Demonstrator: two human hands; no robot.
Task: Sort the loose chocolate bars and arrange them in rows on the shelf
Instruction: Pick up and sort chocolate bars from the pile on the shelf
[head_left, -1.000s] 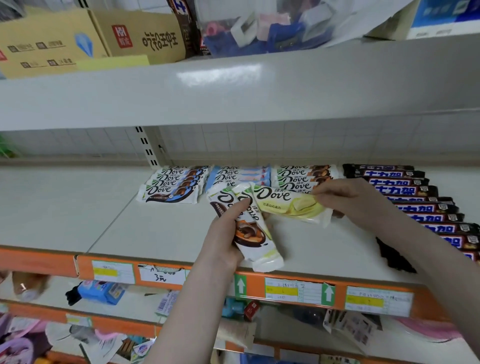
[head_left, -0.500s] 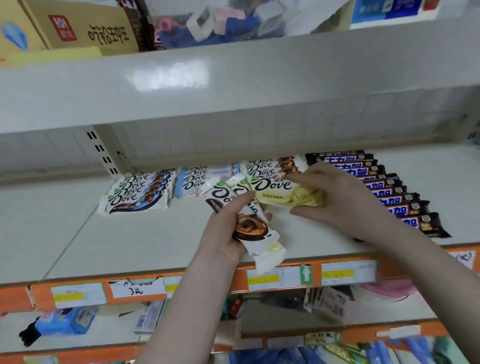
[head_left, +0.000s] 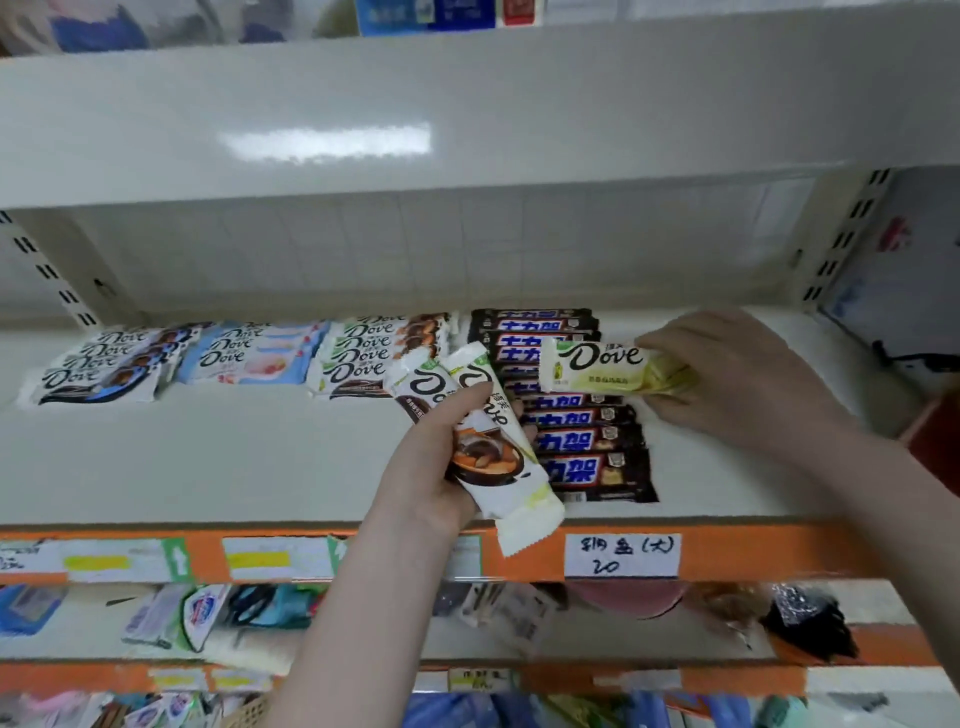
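Observation:
My left hand (head_left: 434, 467) grips two white Dove bars (head_left: 483, 441) above the front of the white shelf (head_left: 208, 457). My right hand (head_left: 727, 384) holds one yellow-green Dove bar (head_left: 608, 366) level over the row of dark Snickers bars (head_left: 576, 426). Further left lie three rows of Dove bars: a brown-white row (head_left: 374, 356), a light blue row (head_left: 249, 353) and a dark blue row (head_left: 104, 364).
The shelf above (head_left: 467, 114) overhangs closely. An orange price strip (head_left: 727, 553) with paper labels runs along the shelf's front edge. A perforated upright (head_left: 841, 234) stands at the right end of the shelf. Lower shelves hold mixed goods (head_left: 208, 613).
My right hand has carried the yellow-green Dove bar rightward, away from my left hand and over the Snickers row. The view has shifted to the right.

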